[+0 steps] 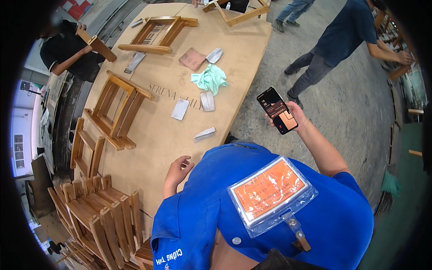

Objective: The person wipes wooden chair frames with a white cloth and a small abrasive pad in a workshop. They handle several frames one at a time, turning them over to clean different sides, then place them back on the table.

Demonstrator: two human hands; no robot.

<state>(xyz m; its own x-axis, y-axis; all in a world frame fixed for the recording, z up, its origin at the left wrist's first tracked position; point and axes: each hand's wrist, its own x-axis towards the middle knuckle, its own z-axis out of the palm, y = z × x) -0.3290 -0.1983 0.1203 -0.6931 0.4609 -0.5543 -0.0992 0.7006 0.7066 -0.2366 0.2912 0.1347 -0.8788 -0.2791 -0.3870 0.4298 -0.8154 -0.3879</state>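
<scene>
My right hand (pixel 298 118) grips a black smartphone (pixel 277 110) with its screen lit, held over the floor to the right of the table. At the table's near edge, my left hand (pixel 179 171) is empty, its fingers loosely bent and apart. The nearest thing to it is a folded pale sanding sheet (pixel 204 135) on the cardboard-covered table (pixel 153 148). Farther off lie two more pale abrasive pieces, one flat sheet (pixel 180 109) and one folded pad (pixel 207 101), beside a mint-green cloth (pixel 210 79).
Wooden frames (pixel 118 110) stand along the table's left side, with stacked wooden parts (pixel 96 211) at lower left. A reddish sheet (pixel 192 59) lies farther back. One co-worker (pixel 72 54) handles wood at far left; another person (pixel 344 31) stands at right on the concrete floor (pixel 265 58).
</scene>
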